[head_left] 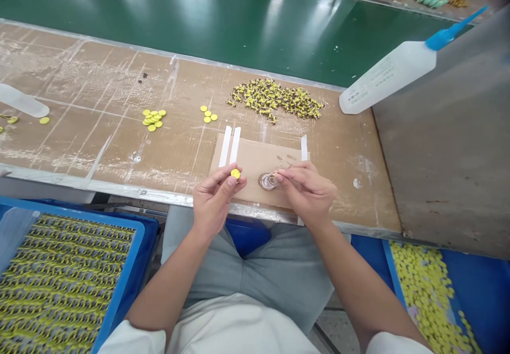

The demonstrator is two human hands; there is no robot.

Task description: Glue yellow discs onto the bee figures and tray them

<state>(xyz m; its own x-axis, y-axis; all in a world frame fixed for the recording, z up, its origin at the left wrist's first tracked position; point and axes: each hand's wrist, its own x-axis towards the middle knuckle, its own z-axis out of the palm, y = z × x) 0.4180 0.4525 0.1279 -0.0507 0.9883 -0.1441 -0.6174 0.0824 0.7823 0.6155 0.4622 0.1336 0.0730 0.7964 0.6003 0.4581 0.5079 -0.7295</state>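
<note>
My left hand pinches a small yellow disc between thumb and fingertips, just above the near edge of the bench. My right hand is closed in a pinch on a tiny yellow piece, its tip over a small glossy puddle of glue. The puddle lies on a brown cardboard sheet taped to the bench with white strips. Both hands are a few centimetres apart.
A heap of small yellow pieces and two groups of yellow discs lie on the worn bench. A white squeeze bottle with a blue nozzle leans at right. Blue trays of parts flank my lap. A green conveyor belt runs behind.
</note>
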